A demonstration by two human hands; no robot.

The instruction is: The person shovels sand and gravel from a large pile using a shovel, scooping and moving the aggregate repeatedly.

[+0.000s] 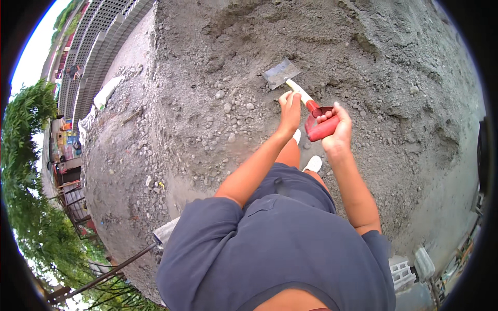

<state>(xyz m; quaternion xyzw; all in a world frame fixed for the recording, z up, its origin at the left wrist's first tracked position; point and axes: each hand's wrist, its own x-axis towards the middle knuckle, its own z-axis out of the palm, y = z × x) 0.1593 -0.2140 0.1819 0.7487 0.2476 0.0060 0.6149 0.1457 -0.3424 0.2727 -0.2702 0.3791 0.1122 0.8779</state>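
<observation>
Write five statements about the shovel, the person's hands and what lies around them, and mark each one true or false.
1. The right hand is on the red handle of the shovel. True.
2. The left hand hangs well away from the shovel. False: it is at the pale shaft, between the blade and the red handle.
3. The person's shoes are black. False: they are white.
4. Loose stones lie on the grey ground to the left of the shovel. True.
5. The blade is heaped high with stones. False: grey metal shows across most of its face.
</observation>
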